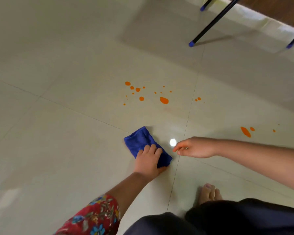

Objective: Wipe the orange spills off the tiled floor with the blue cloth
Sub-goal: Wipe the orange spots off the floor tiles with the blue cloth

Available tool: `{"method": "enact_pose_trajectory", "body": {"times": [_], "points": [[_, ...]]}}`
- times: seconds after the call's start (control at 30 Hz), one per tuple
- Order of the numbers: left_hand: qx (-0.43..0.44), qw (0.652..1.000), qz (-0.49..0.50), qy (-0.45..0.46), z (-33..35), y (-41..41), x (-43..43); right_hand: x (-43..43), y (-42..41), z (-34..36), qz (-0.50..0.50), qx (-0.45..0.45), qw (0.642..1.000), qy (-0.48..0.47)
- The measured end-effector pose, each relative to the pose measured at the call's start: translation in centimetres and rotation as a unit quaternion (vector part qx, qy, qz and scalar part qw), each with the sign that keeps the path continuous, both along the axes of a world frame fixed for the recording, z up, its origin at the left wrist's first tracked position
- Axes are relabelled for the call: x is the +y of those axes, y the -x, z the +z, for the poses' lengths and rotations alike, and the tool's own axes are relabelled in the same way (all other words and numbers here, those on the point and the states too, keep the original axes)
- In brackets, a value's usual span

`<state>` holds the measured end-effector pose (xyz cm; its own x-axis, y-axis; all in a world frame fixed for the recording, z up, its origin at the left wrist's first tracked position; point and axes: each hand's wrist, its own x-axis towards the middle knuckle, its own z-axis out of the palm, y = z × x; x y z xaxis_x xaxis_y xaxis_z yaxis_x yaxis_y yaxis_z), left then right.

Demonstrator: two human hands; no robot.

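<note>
Left hand (148, 161): fingers lay spread and flat on top of the blue cloth (143, 141), palm pressing its near end onto the tiled floor (66, 133); whether the thumb curled under the edge could not be told. The cloth was folded into a rough oblong, its free end pointing toward 11 o'clock from the hand. Right hand (196, 147): fingers loosely drawn together, tips pointing toward 9 o'clock at the cloth, holding nothing, just beside the cloth's near corner but apart from it; contact with the floor could not be told. A bright light reflection (173, 142) sat on the tile between cloth and right fingertips. Main group of orange spills (164, 100) lay at 12 o'clock from the cloth, well apart, scattered in drops with one larger blob. A second, smaller patch (245, 131) lay at 1 o'clock from the right hand, near the forearm. Bare toes (209, 192) showed at 6 o'clock from the right hand. Black chair legs with blue caps (191, 43) stood at 1 o'clock, far side. Red floral sleeve (95, 216) on the left arm.
</note>
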<state>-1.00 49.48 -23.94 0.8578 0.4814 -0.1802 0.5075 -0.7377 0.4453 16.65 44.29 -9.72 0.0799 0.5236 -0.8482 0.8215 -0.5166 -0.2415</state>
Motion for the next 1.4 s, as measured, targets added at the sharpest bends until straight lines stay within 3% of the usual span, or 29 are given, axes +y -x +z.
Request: {"method": "enact_pose_trajectory", "body": {"times": [0.07, 0.1, 0.13, 0.2, 0.27, 0.33, 0.5, 0.6, 0.7, 0.83, 0.9, 1.0, 1.03, 1.1, 1.17, 1.23, 1.3, 1.4], "points": [[-0.051, 0.996, 0.058, 0.035, 0.2, -0.4, -0.2, -0.8, 0.0, -1.8, -0.041, 0.000, 0.999, -0.031], [-0.074, 0.985, 0.123, 0.094, 0.7, -0.7, 0.0, -1.2, -0.4, -2.8, -0.068, 0.006, 0.996, -0.048], [-0.092, 0.959, 0.197, 0.181, 1.4, -0.8, 0.3, -1.5, -0.8, -3.8, -0.099, 0.020, 0.993, -0.068], [-0.137, 0.869, 0.317, 0.354, 3.5, -0.9, 1.9, -1.3, -1.5, -5.1, -0.179, 0.071, 0.974, -0.116], [-0.159, 0.797, 0.386, 0.436, 6.1, -1.1, 3.9, -0.4, -1.7, -5.3, -0.249, 0.150, 0.941, -0.175], [-0.169, 0.769, 0.407, 0.463, 9.1, -1.6, 5.5, 0.4, -1.7, -4.8, -0.265, 0.231, 0.903, -0.248], [-0.177, 0.754, 0.364, 0.517, 15.9, -2.3, 8.5, 2.9, -1.4, -3.7, -0.318, 0.305, 0.797, -0.413], [-0.197, 0.722, 0.365, 0.553, 19.8, -3.5, 10.2, 4.6, -3.4, -2.2, -0.275, 0.278, 0.780, -0.489], [-0.217, 0.697, 0.374, 0.572, 22.3, -4.8, 11.5, 6.4, -5.3, 0.7, -0.216, 0.383, 0.825, -0.356], [-0.232, 0.681, 0.376, 0.583, 23.7, -6.4, 12.5, 7.0, -7.4, 4.1, -0.203, 0.457, 0.826, -0.260], [-0.275, 0.666, 0.422, 0.550, 23.1, -7.3, 13.0, 6.2, -7.6, 5.0, -0.247, 0.491, 0.795, -0.257], [-0.288, 0.658, 0.452, 0.529, 21.1, -9.3, 12.6, 5.0, -6.9, 5.6, -0.372, 0.534, 0.715, -0.255], [-0.272, 0.669, 0.469, 0.508, 20.2, -10.1, 12.1, 4.9, -6.6, 5.5, -0.418, 0.522, 0.695, -0.265], [-0.217, 0.672, 0.515, 0.486, 18.7, -11.3, 10.8, 4.8, -5.9, 5.0, -0.461, 0.441, 0.693, -0.336], [-0.142, 0.634, 0.510, 0.563, 18.3, -12.5, 9.8, 4.4, -5.3, 4.4, -0.432, 0.326, 0.720, -0.435], [-0.113, 0.599, 0.438, 0.661, 18.7, -13.4, 9.2, 3.6, -5.1, 3.8, -0.381, 0.246, 0.759, -0.467], [-0.124, 0.628, 0.388, 0.663, 18.8, -14.2, 9.0, 2.6, -5.1, 3.5, -0.368, 0.220, 0.780, -0.455], [-0.164, 0.651, 0.384, 0.634, 18.4, -14.9, 8.8, 1.7, -6.0, 3.3, -0.425, 0.273, 0.746, -0.433]]}}
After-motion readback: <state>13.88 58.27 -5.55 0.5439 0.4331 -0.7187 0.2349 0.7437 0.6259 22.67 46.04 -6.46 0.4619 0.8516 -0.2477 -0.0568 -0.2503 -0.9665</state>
